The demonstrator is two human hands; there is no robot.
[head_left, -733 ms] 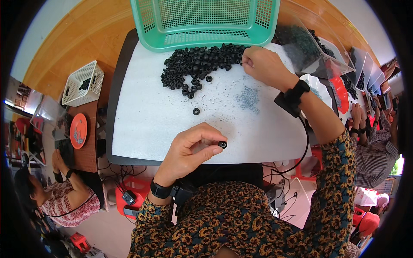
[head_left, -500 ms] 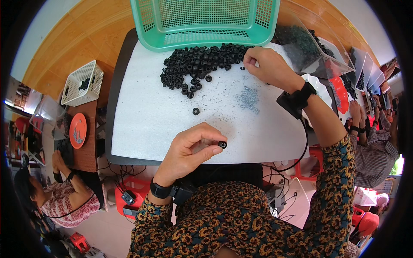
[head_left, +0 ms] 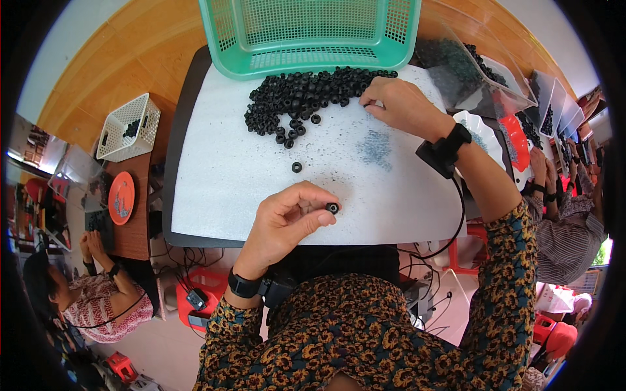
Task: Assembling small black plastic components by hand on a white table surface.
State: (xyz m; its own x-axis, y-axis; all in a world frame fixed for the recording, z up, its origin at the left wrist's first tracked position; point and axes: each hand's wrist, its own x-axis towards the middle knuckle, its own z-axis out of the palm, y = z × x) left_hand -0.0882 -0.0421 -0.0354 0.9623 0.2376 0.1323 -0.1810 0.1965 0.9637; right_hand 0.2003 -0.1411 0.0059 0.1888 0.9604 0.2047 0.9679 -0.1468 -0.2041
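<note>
My left hand (head_left: pixel 280 220) is near the front edge of the white work surface (head_left: pixel 222 202), pinching a small black ring-like part (head_left: pixel 332 208) between thumb and forefinger, its hole facing up. At the right end of a heap of black parts (head_left: pixel 300 94), my right hand (head_left: pixel 405 107) has its fingertips closed down on the surface. A bit of a small black piece shows at those fingertips; most of it is hidden. One loose black part (head_left: pixel 297 167) lies between the heap and my left hand. Right of it is a scatter of tiny bluish-grey pieces (head_left: pixel 375 150).
A green plastic basket (head_left: pixel 306 64) stands behind the heap. To the right are a white scalloped dish (head_left: pixel 486 133), a red tray (head_left: pixel 516 140) and clear bins (head_left: pixel 505 88). At left, a co-worker (head_left: pixel 107 296) sits by an orange plate (head_left: pixel 122 197) and a white basket (head_left: pixel 145 130). A cable runs from my right wrist.
My right hand has moved slightly left and down, its fingertips closing over the small black piece beside the heap. My left hand has risen a little, still holding its black part.
</note>
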